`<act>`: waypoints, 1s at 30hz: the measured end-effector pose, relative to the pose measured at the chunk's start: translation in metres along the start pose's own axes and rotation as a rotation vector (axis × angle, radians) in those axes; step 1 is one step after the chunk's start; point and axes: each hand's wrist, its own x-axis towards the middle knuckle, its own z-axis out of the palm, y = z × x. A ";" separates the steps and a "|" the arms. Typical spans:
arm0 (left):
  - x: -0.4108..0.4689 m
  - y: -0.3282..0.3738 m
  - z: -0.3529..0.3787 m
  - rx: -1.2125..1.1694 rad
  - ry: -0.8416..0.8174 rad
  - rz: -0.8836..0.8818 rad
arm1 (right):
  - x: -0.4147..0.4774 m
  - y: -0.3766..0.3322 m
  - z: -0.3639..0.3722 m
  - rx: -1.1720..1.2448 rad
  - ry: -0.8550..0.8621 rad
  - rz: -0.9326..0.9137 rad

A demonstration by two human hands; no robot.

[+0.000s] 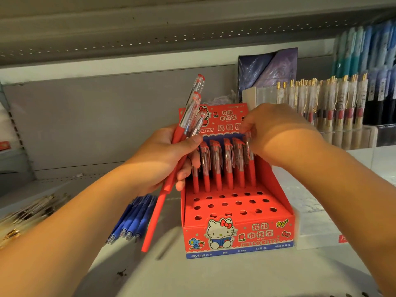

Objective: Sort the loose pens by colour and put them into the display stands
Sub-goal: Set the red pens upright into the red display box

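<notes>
1. Seating the end pen [248,159] at the far right of the back row in the red display stand [235,239], pinching its clear top with the right hand [276,133], fingertips curled down over it.
2. Gripping a bundle of red pens [154,221] in the left hand [169,161], fingers wrapped round the barrels, clear tops fanned upward, tips slanting down toward the shelf [150,273].
3. Working on the red lot, clearly: only the back row pens [216,168] standing upright, and rows of empty holes [237,203] waiting in front of them.
4. Leaving the blue pens [132,219] loose on the shelf just left of the stand, presumably for a stand of their own.
5. Spotting more loose pens [27,209] at far left, too blurred to tell colour, and a filled clear stand [321,103] behind on the right.
6. Next, most likely: releasing the seated pen, drawing one from the bundle, and aiming its tip into a hole of the next row. Calls for a firm clamp on the rest and a near-upright entry, so as not to knock the neighbours.
</notes>
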 end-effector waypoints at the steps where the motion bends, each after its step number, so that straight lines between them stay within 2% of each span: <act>1: 0.000 0.000 0.000 0.003 0.004 -0.001 | 0.000 0.000 -0.001 -0.043 -0.042 0.006; 5: -0.002 0.003 0.002 0.013 0.005 -0.005 | -0.002 0.001 0.000 -0.137 -0.191 0.028; 8: -0.004 0.005 0.004 0.039 -0.014 -0.017 | -0.002 0.002 0.002 -0.074 -0.093 -0.010; 10: -0.006 0.007 0.006 0.035 -0.033 -0.024 | -0.003 -0.002 0.005 0.174 0.040 -0.083; 11: -0.006 0.008 0.007 0.031 -0.044 -0.022 | -0.005 -0.005 0.006 0.383 0.068 -0.125; 14: -0.007 0.008 0.008 0.003 -0.069 -0.001 | -0.016 -0.019 0.012 1.017 -0.034 -0.133; 16: -0.008 0.008 0.008 -0.018 -0.081 0.016 | -0.019 -0.023 0.015 1.199 -0.074 -0.114; 24: -0.004 0.002 0.007 -0.049 -0.135 0.060 | -0.017 -0.021 0.020 1.466 -0.200 -0.059; 30: 0.000 0.000 0.004 -0.118 -0.081 0.070 | -0.017 -0.026 0.017 1.530 -0.045 -0.065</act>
